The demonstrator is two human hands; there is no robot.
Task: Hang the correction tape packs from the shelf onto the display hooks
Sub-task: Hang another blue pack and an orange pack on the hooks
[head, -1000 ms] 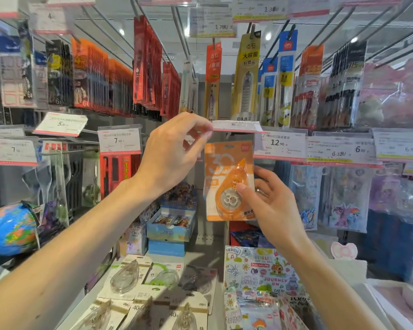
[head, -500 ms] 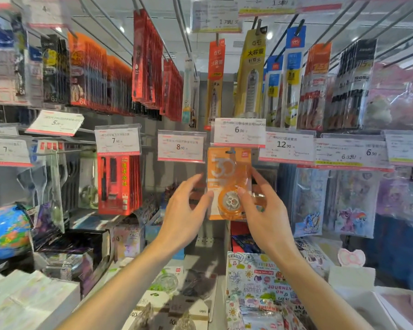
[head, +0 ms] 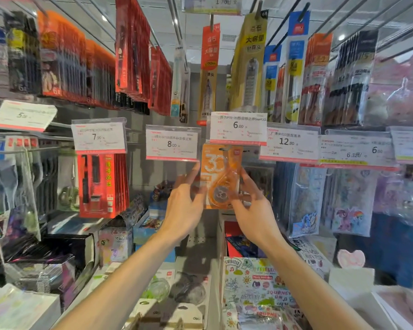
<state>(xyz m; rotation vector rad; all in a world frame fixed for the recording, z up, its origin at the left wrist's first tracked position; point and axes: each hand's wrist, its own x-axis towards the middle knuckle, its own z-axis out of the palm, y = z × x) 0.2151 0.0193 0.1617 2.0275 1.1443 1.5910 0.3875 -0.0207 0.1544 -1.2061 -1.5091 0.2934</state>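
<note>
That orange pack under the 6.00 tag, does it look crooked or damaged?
Nothing stands out. The orange pack hangs roughly upright below the 6.00 price tag, between the left hand and right hand, with no visible tear.

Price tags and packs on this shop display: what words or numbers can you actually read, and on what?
"6.00": white price tag above the orange correction tape pack.
"30": that pack.
"8.00": white tag to its left.
"7.90": white tag above the red packs.
"12.90": white tag on the right.
"JOURNEY": doodle-print packet below.
Fine print on all tags: too small or blurred.
</note>
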